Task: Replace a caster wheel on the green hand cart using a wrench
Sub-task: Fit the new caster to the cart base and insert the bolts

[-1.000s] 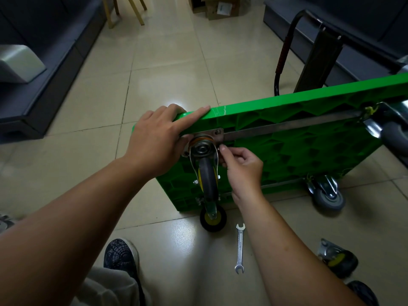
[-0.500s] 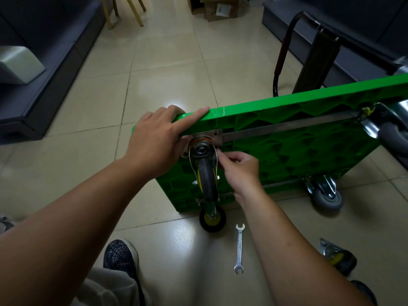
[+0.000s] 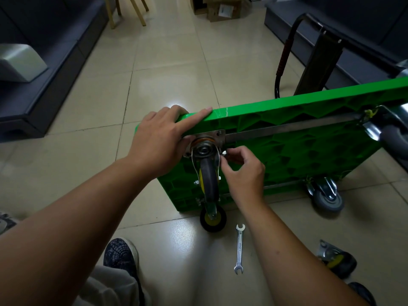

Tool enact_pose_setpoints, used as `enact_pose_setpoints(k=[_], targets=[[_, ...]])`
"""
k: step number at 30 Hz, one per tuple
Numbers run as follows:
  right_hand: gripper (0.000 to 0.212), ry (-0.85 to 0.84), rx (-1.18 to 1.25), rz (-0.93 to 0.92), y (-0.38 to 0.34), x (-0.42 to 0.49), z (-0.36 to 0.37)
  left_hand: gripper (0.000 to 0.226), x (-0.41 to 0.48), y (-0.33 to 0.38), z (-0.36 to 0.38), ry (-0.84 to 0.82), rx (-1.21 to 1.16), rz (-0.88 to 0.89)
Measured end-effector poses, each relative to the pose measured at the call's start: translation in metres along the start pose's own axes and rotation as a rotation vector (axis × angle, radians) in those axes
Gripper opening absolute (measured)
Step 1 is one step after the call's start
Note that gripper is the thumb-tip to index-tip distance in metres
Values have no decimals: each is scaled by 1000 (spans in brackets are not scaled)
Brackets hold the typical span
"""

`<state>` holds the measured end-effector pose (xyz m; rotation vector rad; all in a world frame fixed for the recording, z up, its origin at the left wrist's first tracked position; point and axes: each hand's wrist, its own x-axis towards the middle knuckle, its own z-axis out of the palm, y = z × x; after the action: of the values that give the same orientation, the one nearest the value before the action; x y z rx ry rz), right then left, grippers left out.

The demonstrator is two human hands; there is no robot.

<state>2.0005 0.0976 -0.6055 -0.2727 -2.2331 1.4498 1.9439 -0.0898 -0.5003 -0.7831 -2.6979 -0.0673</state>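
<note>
Nearest you, on the tiled floor on the near side of the cart, lay your dark patterned shoe (image 3: 120, 253), the slim silver open-ended wrench (image 3: 239, 248) and, to the right of it, a loose caster with a black tyre and yellow hub (image 3: 337, 263). The green ribbed plastic hand cart (image 3: 309, 140) stood on its long edge, underside facing you. At the cart's lower near corner a black-and-yellow caster (image 3: 213, 219) touched the floor. Above it, at the cart's upper near corner, hung the grey rubber caster wheel in its steel fork (image 3: 208, 180). Your right hand (image 3: 244, 173) pinched a small fastener at the lower right corner of that caster's mounting plate. Your left hand (image 3: 161, 142) lay spread over the cart's top corner, index finger stretched along the edge. A second grey caster (image 3: 329, 198) sat at the cart's lower far corner. Beyond the cart rose its black tubular handle with a red grip (image 3: 284, 56), and farther off stood a brown cardboard box (image 3: 223, 7).
</note>
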Motion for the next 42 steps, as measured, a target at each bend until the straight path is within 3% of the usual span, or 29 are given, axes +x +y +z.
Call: enact_pose_setpoints(k=[12, 14, 18, 24, 34, 42], targets=[[24, -51, 32, -71, 37, -10, -9, 73, -1, 2, 0, -7, 3, -9], [20, -78, 4, 94, 65, -23, -12, 73, -2, 3, -1, -8, 0, -12], [9, -49, -133, 690, 154, -72, -36, 72, -2, 3, -2, -17, 6, -13], [13, -29, -261, 927, 234, -131, -69, 71, -1, 3, -1, -33, 30, -12], [15, -167, -492, 917, 266, -146, -45, 61, 0, -1, 1, -9, 43, 13], [9, -212, -525, 927, 258, -152, -41, 60, -1, -4, 1, -22, 50, 20]])
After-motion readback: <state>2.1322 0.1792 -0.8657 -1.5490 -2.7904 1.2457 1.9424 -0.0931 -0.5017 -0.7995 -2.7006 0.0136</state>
